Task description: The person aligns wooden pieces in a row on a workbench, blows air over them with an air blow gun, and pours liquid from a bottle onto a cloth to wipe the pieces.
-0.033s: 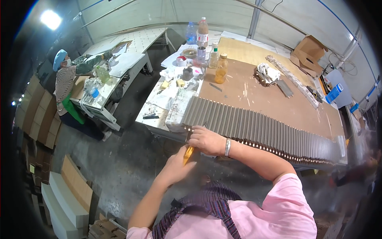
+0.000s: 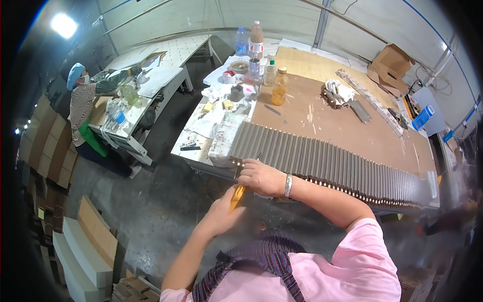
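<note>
My left hand (image 2: 220, 212) is closed around a yellow-handled tool (image 2: 237, 198), whose working end is hidden close to my right fingers. My right hand (image 2: 263, 178), with a silver bracelet at the wrist, is closed over the near left end of a row of grey-brown strips (image 2: 322, 158). Its fingertips press on a dark strip end (image 2: 237, 170) that juts past the table edge. The strips lie side by side along the front of the table, with pale tips showing at their near ends.
Bottles (image 2: 279, 86), yellow blocks (image 2: 228, 104) and a small black tool (image 2: 190, 148) are on the worktable. Farther back are a crumpled white cloth (image 2: 340, 91), a long speckled bar (image 2: 370, 102) and a cardboard box (image 2: 391, 69). A co-worker (image 2: 83, 110) stands at another table, left.
My left hand and the yellow-handled tool have shifted very slightly toward me. My right hand and the strips look unchanged.
</note>
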Tool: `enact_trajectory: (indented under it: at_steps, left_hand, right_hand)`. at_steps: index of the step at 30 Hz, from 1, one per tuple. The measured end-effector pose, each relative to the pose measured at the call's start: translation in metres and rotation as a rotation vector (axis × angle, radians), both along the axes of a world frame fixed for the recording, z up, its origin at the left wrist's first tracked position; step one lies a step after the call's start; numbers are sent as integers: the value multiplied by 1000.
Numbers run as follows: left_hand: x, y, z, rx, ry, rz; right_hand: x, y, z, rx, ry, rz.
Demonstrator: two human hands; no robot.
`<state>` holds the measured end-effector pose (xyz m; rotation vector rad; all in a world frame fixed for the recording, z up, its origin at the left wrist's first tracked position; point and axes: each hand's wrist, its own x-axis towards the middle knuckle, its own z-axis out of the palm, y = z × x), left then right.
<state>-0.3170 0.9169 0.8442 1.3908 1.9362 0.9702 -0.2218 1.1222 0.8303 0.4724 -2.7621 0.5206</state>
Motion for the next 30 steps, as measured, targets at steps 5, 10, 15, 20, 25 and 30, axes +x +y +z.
enact_trajectory:
  at_steps: [5,10,15,20,25,30]
  left_hand:
    - [6,-14,-21,-31,48,105]
    - [8,-8,-15,-165,122,152]
    - [23,4,-13,-263,139,150]
    - [36,6,-9,-305,149,186]
    - [48,14,-14,-160,106,243]
    - [41,22,-22,-150,87,312]
  right_hand:
    - [4,21,5,-282,2,-126]
    - [20,102,-34,48,-242,-598]
    - [24,112,-64,156,-172,-588]
    - [38,103,-58,185,-137,-496]
    - [50,95,-60,155,-163,-493]
    - [46,95,-61,198,-247,-505]
